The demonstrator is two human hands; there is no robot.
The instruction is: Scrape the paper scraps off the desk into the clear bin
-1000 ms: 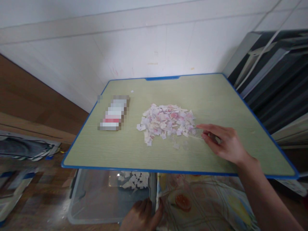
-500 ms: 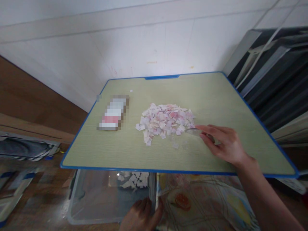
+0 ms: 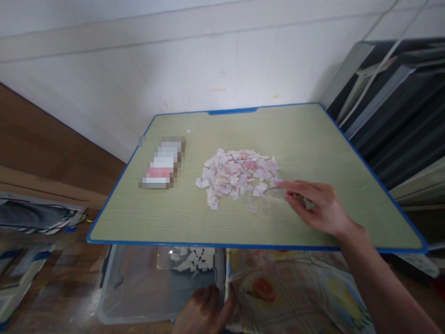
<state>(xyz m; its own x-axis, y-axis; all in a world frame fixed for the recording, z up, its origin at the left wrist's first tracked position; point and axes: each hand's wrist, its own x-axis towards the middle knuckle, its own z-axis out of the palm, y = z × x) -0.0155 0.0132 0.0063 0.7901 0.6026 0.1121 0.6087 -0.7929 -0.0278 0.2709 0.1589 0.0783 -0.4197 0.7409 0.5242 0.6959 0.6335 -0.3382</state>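
Head view, right hand [image 3: 321, 206] with thumb and fingers pinched on a thin clear piece [image 3: 274, 193], its tip at the near right edge of a heap of paper scraps [image 3: 236, 174], mid-table [image 3: 306, 139]; left hand [image 3: 205, 311] below, curled around the right rim of a clear tub [image 3: 139, 319]

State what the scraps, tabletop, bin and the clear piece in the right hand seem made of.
Scraps: probably matte paper; thin, flat, pale bits with pinkish patches.
Tabletop: perhaps laminate, with fine grain-like lines.
Bin: likely smooth plastic; translucent, with a rounded rim.
Clear piece: thin and see-through, perhaps plastic; glass can't be ruled out.
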